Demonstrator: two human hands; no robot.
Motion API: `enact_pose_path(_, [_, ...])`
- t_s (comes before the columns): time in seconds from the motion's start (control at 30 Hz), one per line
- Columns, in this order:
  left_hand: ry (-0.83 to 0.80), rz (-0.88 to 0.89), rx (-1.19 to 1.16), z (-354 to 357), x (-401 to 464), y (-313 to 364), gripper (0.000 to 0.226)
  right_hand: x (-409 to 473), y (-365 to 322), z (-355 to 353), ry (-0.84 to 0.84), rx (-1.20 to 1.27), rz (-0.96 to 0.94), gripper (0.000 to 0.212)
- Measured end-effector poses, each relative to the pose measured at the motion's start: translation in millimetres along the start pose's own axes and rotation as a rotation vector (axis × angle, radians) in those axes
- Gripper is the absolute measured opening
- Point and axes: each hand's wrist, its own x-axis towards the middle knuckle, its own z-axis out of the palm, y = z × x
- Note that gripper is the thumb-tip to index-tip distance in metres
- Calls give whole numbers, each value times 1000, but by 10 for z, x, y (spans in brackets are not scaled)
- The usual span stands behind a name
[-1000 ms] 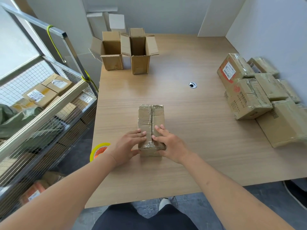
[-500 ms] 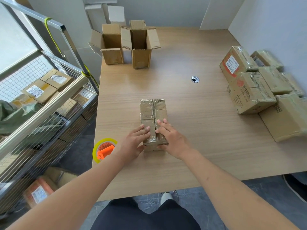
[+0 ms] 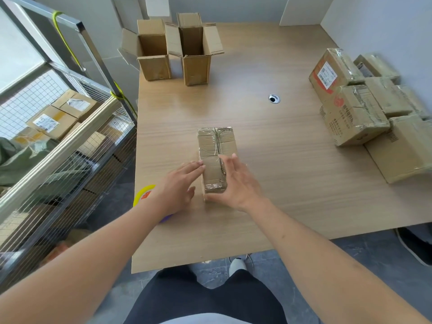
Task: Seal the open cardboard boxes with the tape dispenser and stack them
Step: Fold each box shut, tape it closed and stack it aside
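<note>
Near the surface's front-left edge, spread fingers (image 3: 198,165) are flanking the taped box (image 3: 216,157), risking nudging the tape dispenser (image 3: 144,195) off.

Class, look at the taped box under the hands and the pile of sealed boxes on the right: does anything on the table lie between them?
Nothing visible does. Between the taped box and the pile there is only bare table. The cable hole sits farther back, flush with the surface.
</note>
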Motion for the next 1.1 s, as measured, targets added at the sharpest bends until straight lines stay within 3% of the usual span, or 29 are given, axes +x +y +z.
enact_pose_path(0.17, [-25,-216,-14,-14,-70,-141,71,71,-316,208,4,-161,118,111])
enact_pose_path(0.4, [-88,-305,8,-129,-159,-263,73,274,-534,264,115,16,346,120])
enact_pose_path(0.6, [-79,-291,65,-367,-92,-362,69,408,-549,221,54,6,480,110])
enact_pose_path(1.1, [-72,-147,235,-1342,361,-80,65,160,-891,-827,110,-11,500,94])
